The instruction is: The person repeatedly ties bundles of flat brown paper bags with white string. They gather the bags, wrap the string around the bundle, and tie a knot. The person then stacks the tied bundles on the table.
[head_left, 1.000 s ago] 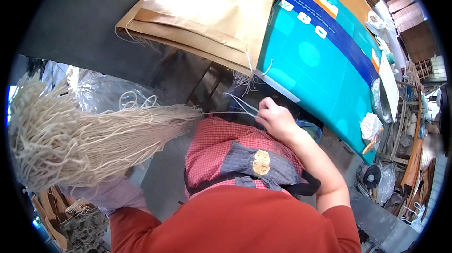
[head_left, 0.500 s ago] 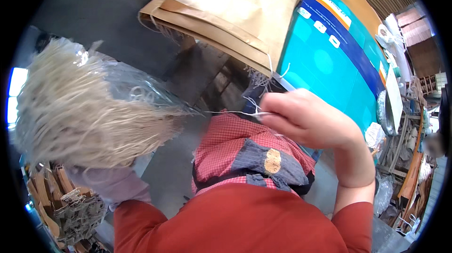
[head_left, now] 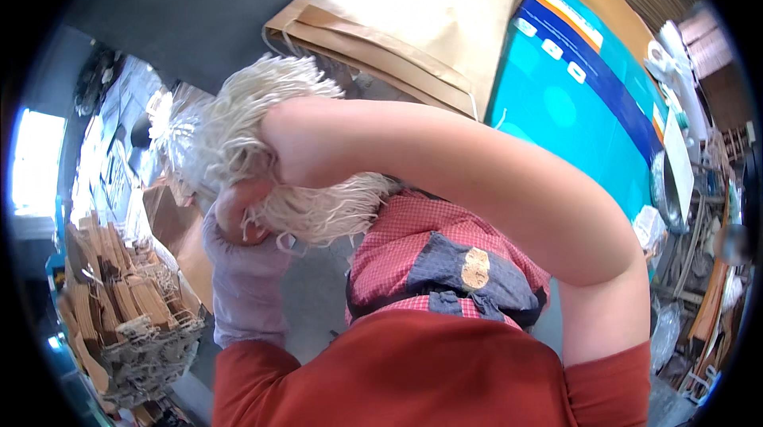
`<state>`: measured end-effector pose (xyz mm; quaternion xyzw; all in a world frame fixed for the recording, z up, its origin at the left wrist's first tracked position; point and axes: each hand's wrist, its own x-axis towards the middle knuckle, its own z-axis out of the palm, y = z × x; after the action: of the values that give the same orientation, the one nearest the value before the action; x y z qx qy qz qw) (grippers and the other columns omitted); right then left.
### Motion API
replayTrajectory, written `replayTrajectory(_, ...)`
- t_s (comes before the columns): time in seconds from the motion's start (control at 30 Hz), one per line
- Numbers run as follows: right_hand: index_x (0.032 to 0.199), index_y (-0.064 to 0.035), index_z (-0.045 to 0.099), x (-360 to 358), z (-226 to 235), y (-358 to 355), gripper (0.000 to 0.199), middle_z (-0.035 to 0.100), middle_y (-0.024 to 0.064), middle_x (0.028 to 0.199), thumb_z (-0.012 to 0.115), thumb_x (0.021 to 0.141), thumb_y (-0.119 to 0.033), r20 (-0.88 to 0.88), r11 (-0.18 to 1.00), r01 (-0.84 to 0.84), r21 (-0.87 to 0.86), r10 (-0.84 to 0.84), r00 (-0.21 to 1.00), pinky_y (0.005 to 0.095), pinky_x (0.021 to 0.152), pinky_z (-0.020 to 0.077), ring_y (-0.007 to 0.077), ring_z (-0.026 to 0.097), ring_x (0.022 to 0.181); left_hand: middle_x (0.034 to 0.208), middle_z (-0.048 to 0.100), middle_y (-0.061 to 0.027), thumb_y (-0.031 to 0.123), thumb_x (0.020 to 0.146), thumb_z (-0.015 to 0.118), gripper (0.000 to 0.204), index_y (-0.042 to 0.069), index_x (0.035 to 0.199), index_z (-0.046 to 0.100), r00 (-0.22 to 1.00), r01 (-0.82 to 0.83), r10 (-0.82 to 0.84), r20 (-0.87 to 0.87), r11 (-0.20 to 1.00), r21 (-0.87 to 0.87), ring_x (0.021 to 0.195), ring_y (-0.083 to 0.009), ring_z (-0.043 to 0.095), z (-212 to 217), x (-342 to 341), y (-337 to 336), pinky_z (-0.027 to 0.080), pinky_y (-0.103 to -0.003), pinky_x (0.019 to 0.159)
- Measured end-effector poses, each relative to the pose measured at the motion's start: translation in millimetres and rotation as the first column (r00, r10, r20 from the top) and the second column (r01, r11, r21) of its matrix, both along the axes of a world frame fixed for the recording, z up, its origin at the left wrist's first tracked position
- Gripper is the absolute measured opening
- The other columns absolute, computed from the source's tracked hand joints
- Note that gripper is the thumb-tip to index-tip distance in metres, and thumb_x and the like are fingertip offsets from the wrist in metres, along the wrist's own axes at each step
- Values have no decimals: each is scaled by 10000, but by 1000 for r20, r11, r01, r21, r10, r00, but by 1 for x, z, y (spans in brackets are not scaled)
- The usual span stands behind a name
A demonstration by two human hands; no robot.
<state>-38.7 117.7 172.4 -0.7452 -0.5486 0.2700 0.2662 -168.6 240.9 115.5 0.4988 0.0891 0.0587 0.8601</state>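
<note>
A thick bundle of cream cords (head_left: 322, 208) hangs in loose strands at the left, in front of my body. My left hand (head_left: 241, 208), with a pale sleeve cover over the forearm, is closed around the bundle from below. Across the front reaches my bare right arm, and my right hand (head_left: 288, 141) is in among the strands at the top of the bundle. Its fingers are hidden by the cords and the wrist. Clear plastic wrap (head_left: 181, 121) shows at the bundle's far left side.
Brown paper bags (head_left: 397, 53) with cord handles lie stacked ahead. Beside them is a turquoise and blue printed sheet or bag (head_left: 568, 125). Bundled brown bags (head_left: 131, 300) stand at the lower left. A dark grey surface (head_left: 191, 13) lies at upper left; cluttered shelving (head_left: 699, 228) stands right.
My right hand has moved left from in front of the apron, where it pinched a thin white string, to the cord bundle. The bundle and my left hand have come inward to the right.
</note>
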Motion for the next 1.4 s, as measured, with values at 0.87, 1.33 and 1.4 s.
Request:
replayTrajectory(0.87, 1160, 25, 584, -3, -86, -213, 313, 631, 118, 1073, 578, 878, -110, -878, 695, 711, 103, -273, 393, 315, 876, 492, 182, 614, 964, 884, 600, -82, 45, 775, 619, 249, 4, 1016, 573, 994, 38, 1, -114, 939, 343, 817, -181, 594, -96, 68, 67, 495, -295, 724)
replayTrajectory(1.33, 1136, 25, 580, -50, -154, -254, 301, 632, 103, 1054, 591, 873, -120, -850, 480, 841, -251, -525, 46, 291, 858, 469, 153, 594, 947, 938, 641, -101, 87, 797, 610, 236, 2, 1018, 615, 931, -41, 100, -350, 984, 172, 885, -189, 607, -268, 242, 73, 478, -298, 776)
replayTrajectory(1.4, 1136, 30, 576, -54, -152, -252, 282, 630, 97, 1044, 573, 882, -91, -836, 466, 833, -299, -549, 8, 295, 862, 476, 152, 594, 959, 939, 642, -101, 82, 795, 611, 235, 3, 1016, 619, 930, -39, 107, -352, 980, 196, 885, -189, 609, -276, 254, 75, 481, -301, 773)
